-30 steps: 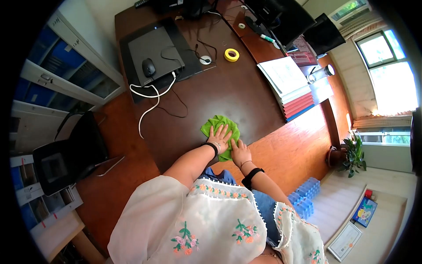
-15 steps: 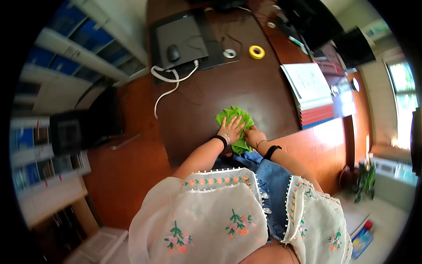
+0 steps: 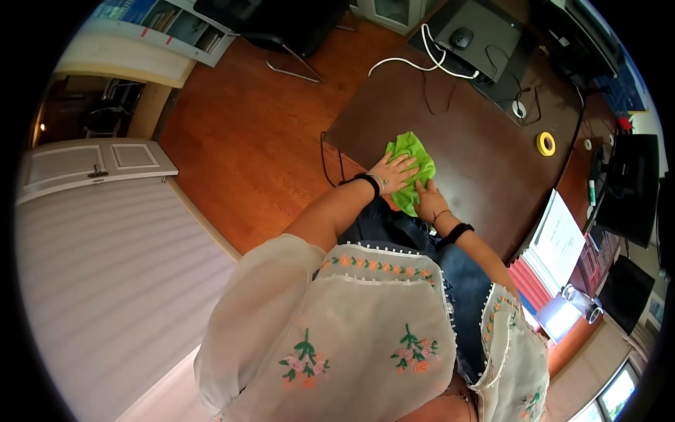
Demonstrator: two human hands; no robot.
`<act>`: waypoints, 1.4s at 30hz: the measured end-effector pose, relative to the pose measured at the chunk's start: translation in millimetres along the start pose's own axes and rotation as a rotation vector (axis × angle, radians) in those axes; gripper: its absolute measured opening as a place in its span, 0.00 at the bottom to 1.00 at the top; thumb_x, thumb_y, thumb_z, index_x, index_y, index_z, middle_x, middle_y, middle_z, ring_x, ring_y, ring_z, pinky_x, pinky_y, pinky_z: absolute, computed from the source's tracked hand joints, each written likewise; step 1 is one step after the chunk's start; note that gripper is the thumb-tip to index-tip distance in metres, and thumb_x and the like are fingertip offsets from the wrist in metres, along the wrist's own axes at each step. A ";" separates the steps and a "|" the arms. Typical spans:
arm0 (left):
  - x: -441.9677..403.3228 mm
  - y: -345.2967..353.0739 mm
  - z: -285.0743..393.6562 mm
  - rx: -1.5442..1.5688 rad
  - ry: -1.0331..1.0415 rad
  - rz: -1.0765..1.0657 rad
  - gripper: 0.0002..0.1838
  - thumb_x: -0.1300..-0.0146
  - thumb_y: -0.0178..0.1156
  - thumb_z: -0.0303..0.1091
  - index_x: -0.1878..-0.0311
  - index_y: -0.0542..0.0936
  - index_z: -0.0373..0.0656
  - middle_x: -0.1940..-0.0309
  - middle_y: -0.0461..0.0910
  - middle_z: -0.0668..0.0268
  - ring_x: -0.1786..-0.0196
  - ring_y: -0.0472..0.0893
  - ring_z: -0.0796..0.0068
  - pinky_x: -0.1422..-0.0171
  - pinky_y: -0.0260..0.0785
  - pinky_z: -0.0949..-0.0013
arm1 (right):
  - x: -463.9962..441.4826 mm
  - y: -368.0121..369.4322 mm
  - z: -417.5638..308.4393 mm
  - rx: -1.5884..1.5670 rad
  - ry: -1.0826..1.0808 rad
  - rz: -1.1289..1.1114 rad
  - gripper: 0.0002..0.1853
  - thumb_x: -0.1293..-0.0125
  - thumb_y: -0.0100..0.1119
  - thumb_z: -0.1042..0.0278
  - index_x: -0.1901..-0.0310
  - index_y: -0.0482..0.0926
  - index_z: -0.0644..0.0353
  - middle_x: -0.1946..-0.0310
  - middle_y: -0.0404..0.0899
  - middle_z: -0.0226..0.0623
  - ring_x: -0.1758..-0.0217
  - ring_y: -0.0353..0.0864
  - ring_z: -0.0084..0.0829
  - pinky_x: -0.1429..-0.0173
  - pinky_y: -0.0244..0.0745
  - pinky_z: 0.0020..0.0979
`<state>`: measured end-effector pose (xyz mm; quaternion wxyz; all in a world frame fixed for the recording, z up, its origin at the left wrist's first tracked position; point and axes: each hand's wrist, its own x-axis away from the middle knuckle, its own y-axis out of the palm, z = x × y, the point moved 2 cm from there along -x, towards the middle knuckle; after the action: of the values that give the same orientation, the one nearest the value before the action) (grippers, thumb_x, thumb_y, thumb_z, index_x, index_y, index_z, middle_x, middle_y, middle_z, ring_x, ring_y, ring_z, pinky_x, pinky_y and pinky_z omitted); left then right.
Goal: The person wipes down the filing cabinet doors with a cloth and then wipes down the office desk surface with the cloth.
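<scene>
A crumpled bright green cloth (image 3: 412,146) lies on the brown desk (image 3: 485,141), close to the edge nearest my body. My left hand (image 3: 394,173) rests flat on its left part, fingers spread. At the cloth's lower right side, my right hand (image 3: 430,204) has its fingers partly curled against the edge, gripping it there. Part of the cloth is covered by both hands. A dark band and a bracelet circle each wrist.
A closed laptop (image 3: 478,35) carries a black mouse (image 3: 461,37), with a white cable (image 3: 401,62) trailing off. Yellow tape (image 3: 545,144) lies to the right. A stack of papers and red folders (image 3: 552,243) stands on the right edge. Behind left is a black chair (image 3: 288,28).
My view has turned to the left, so the desk appears rotated and further right. The hands and cloth sit somewhat nearer the desk's left corner. Both hands stay on the cloth.
</scene>
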<state>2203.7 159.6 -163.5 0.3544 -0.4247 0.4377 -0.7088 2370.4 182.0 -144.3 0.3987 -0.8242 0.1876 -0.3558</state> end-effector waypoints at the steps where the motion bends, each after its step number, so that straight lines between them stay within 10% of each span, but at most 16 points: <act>1: 3.6 -0.7 -2.2 -0.005 -0.018 0.007 0.29 0.34 0.45 0.46 0.31 0.56 0.54 0.28 0.46 0.67 0.27 0.45 0.65 0.27 0.37 0.48 | -1.5 -2.2 -5.0 -0.006 0.000 0.002 0.31 0.46 0.52 0.70 0.37 0.61 0.60 0.44 0.61 0.56 0.45 0.70 0.52 0.43 0.70 0.40; 9: 18.5 12.6 -8.8 0.054 -0.109 0.029 0.30 0.37 0.48 0.43 0.31 0.56 0.52 0.29 0.48 0.64 0.27 0.46 0.63 0.27 0.40 0.48 | -23.6 2.6 -28.1 0.045 0.131 -0.233 0.35 0.49 0.58 0.66 0.36 0.60 0.55 0.41 0.61 0.54 0.40 0.68 0.47 0.41 0.68 0.39; 12: 29.7 23.3 -22.6 0.048 -0.131 0.042 0.31 0.37 0.48 0.43 0.31 0.57 0.50 0.28 0.46 0.64 0.26 0.45 0.61 0.28 0.41 0.47 | -48.6 27.6 -36.8 0.025 0.123 -0.067 0.22 0.46 0.59 0.62 0.50 0.76 0.61 0.48 0.69 0.52 0.48 0.75 0.45 0.45 0.71 0.40; 23: 30.0 17.6 -36.8 -0.106 -0.112 -0.083 0.33 0.36 0.48 0.42 0.30 0.52 0.45 0.28 0.42 0.54 0.27 0.42 0.51 0.30 0.41 0.43 | -17.4 12.5 -56.5 -0.101 0.244 0.121 0.22 0.43 0.54 0.66 0.44 0.71 0.45 0.46 0.66 0.40 0.44 0.70 0.43 0.44 0.70 0.40; 36: -30.4 47.4 197.3 0.015 0.280 -0.036 0.23 0.47 0.61 0.32 0.47 0.70 0.44 0.48 0.66 0.50 0.47 0.68 0.47 0.45 0.65 0.55 | 209.2 48.0 76.4 -0.347 0.396 0.036 0.21 0.46 0.55 0.68 0.47 0.74 0.49 0.48 0.73 0.44 0.44 0.73 0.45 0.43 0.69 0.40; 42: -59.1 69.5 363.7 0.117 0.669 -0.064 0.17 0.48 0.61 0.32 0.54 0.72 0.44 0.56 0.73 0.54 0.50 0.72 0.51 0.46 0.66 0.54 | 359.6 129.5 148.0 -0.600 0.683 0.528 0.21 0.51 0.56 0.67 0.52 0.75 0.53 0.56 0.77 0.49 0.51 0.76 0.48 0.47 0.71 0.41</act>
<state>2567.5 69.7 -151.7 0.1927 -0.1610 0.4747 -0.8436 2719.3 -32.8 -153.0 0.1374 -0.6639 0.6017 -0.4223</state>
